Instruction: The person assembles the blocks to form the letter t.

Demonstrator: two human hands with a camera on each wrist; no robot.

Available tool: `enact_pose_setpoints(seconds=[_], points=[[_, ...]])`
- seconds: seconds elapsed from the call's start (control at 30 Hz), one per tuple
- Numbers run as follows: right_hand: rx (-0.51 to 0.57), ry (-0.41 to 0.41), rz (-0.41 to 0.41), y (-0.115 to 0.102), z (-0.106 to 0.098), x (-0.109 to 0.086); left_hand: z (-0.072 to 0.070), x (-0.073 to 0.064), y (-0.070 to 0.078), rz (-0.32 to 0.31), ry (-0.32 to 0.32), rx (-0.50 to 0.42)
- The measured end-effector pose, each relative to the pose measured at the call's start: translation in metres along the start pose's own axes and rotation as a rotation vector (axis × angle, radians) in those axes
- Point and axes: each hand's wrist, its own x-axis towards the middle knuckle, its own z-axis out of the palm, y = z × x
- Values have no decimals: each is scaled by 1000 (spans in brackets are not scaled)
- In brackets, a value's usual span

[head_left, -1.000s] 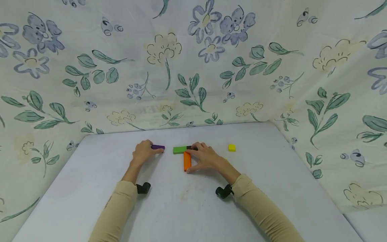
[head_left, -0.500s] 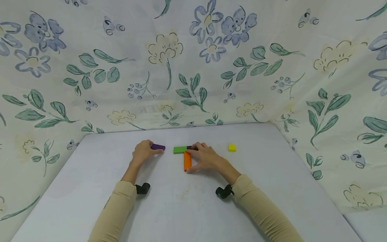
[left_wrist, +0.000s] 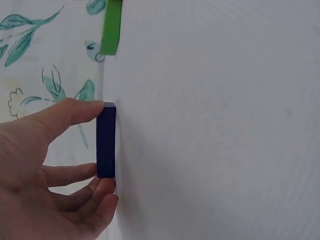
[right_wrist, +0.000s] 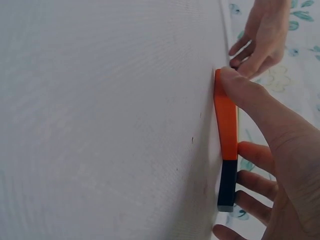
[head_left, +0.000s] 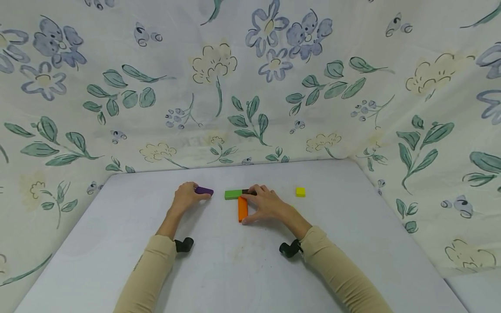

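My left hand [head_left: 184,198] pinches a dark purple block [head_left: 204,191] by its ends, thumb on one end and fingers at the other, as the left wrist view shows. To its right, a gap apart, lies a green block [head_left: 233,194]. A dark brown block [head_left: 246,191] continues from the green one, partly under my right fingers. Below these an orange block [head_left: 242,209] points toward me. My right hand [head_left: 268,204] holds the orange block, thumb at its near end, with fingers along its far end and the dark block [right_wrist: 227,185].
A small yellow block [head_left: 300,192] lies to the right of my right hand. Another bit of yellow barely shows behind the right wrist. The white table [head_left: 235,269] ends at a flower-patterned cloth [head_left: 219,100] at the back and sides.
Both hands and the blocks stay practically where they were. Only a very slight shift of the head view shows.
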Motion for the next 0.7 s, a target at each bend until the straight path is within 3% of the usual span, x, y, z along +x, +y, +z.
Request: enact_pose_setpoints(seconds=[0.27,0.7], points=[[6,-9,0,-2,4,-2,3,-3,-6,2,-3,-11],[-4,5,4,0,1,-1,0,2,-2,96,47,-20]])
